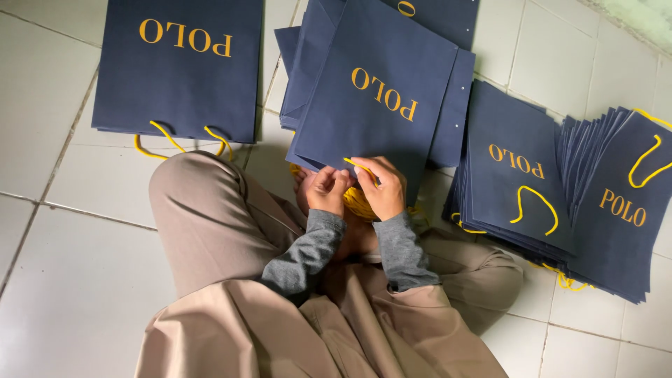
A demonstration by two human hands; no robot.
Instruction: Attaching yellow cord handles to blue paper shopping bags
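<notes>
A navy paper bag (381, 91) with gold lettering lies flat on the floor in front of my crossed legs. My left hand (327, 189) pinches its near edge. My right hand (383, 185) holds a yellow cord (360, 166) at that same edge. Under my wrists sits a bundle of yellow cords (358, 203), partly hidden. Both sleeves are grey.
A stack of navy bags with yellow handles (178, 70) lies at the upper left. More navy bags (518, 175) are piled and fanned out at the right (616, 210). Further bags (308, 70) sit under the one I work on. White floor tiles (70, 245) surround me.
</notes>
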